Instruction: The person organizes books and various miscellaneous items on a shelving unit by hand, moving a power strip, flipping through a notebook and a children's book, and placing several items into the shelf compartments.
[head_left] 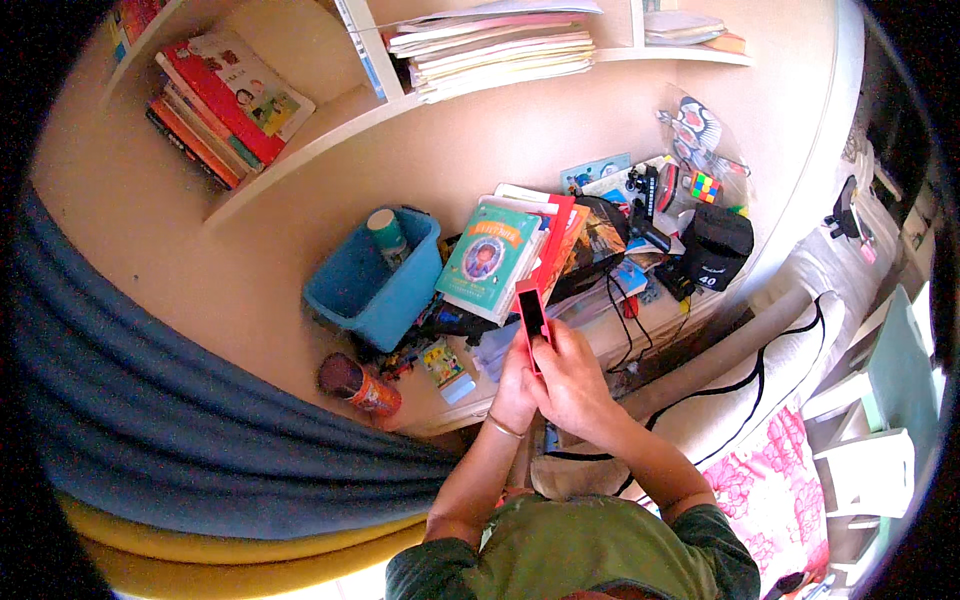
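Observation:
Both hands are together in front of my chest, over the front edge of the desk. They close around the lower end of a slim, pink-red rectangular object with a dark panel (531, 308), its upper end pointing away from me. My left hand (515, 388), with a bangle at its wrist, grips it from the left. From the right, my right hand (573, 382) wraps over it and partly covers its lower part. Just beyond it, a green-covered book (490, 258) lies on a stack of books and papers. I cannot make out exactly what the slim object is.
A blue bin (335, 304) holding a green-and-white canister stands left of the books. A round orange-red container (376, 394) is near the desk's left end. Cables, a black pouch (718, 245) and a puzzle cube (704, 187) crowd the right. Bookshelves (405, 103) hang above; a blue curtain (200, 400) is at left.

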